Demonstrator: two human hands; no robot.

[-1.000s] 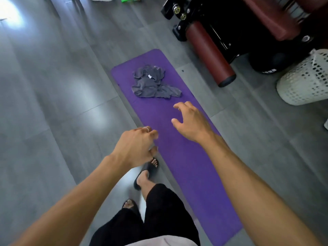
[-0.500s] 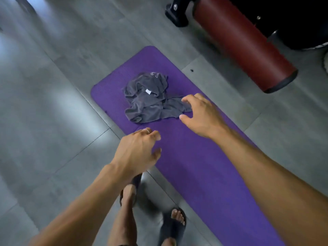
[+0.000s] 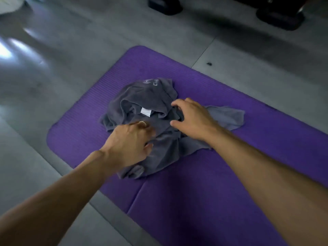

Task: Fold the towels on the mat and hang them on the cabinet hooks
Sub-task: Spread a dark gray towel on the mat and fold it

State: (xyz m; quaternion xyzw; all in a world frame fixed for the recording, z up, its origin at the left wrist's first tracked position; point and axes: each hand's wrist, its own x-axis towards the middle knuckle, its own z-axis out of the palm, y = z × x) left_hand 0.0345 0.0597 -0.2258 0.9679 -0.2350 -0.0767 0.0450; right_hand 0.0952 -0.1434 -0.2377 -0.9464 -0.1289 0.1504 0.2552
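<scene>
So right now both hands are down over the towel pile (image 3: 150,125), a crumpled heap of grey cloth sitting on the purple mat (image 3: 204,201) about mid-frame. Looks like more than one towel bunched together, but I can't really tell where one ends and another starts. There's a small white label (image 3: 145,111) showing in the folds near the top of the heap, and some pale lettering on the far edge that's too blurry to read.

Left hand (image 3: 130,144) comes in from the lower left and lies over the near-left part of the pile, fingers curled down toward the cloth, with a ring (image 3: 142,123) on one finger. Whether it's actually got a grip on the fabric, I cannot tell. Right hand (image 3: 192,118) reaches in from the lower right and sits over the right-centre of the heap, fingers spread and bent, thumb sticking out to the left. It's touching or just above the cloth, not clamped on anything that I can see. The two hands are apart, with a strip of towel between them.

A lighter flap of towel pokes out to the right, past the right hand. Mat lies on a grey tiled floor (image 3: 53,77), and some dark equipment bases (image 3: 165,6) sit along the top edge of the frame.
</scene>
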